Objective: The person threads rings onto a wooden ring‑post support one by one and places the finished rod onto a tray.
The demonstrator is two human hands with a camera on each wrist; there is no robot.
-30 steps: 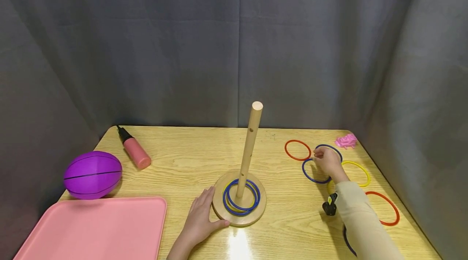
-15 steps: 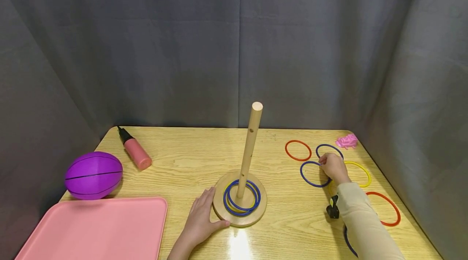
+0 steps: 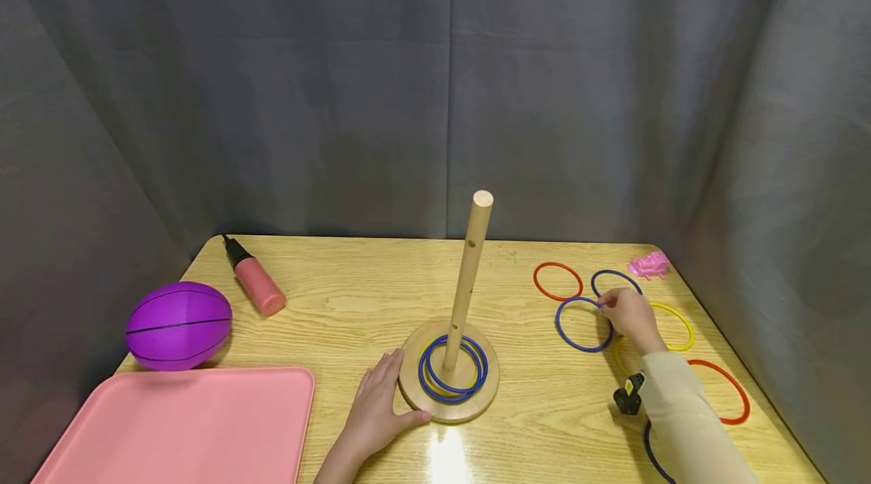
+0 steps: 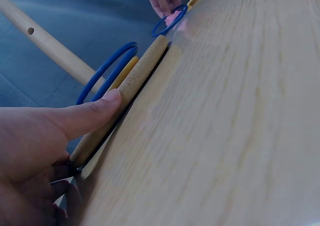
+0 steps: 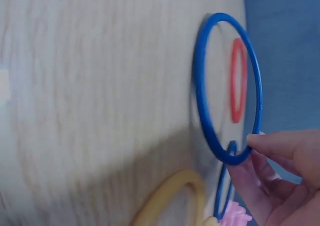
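Observation:
In the head view a wooden ring toss stand [image 3: 469, 272] stands near the middle of the table, its post upright. Blue and yellow rings [image 3: 485, 370] lie around the post's foot. My left hand [image 3: 374, 412] holds the left side of the round base, thumb on its front rim; the left wrist view [image 4: 30, 151] shows several fingers partly hidden. My right hand [image 3: 629, 314] pinches a blue ring [image 5: 199, 75] between thumb and fingers. That ring is tilted, its held side raised off the table in the right wrist view. Another blue ring [image 3: 615, 271] lies just behind the hand.
Around my right arm lie a red ring [image 3: 558, 265], yellow rings [image 3: 691, 329], another red ring [image 3: 746, 404] and a partly hidden dark blue ring [image 3: 648, 445]. A pink toy [image 3: 649, 265] sits behind. At left are a purple ball [image 3: 178, 325], a hand pump [image 3: 260, 283] and a pink tray [image 3: 184, 423].
My right hand has shifted slightly right and down and now pinches the blue ring, which has tilted up from the table. The left hand stays on the base.

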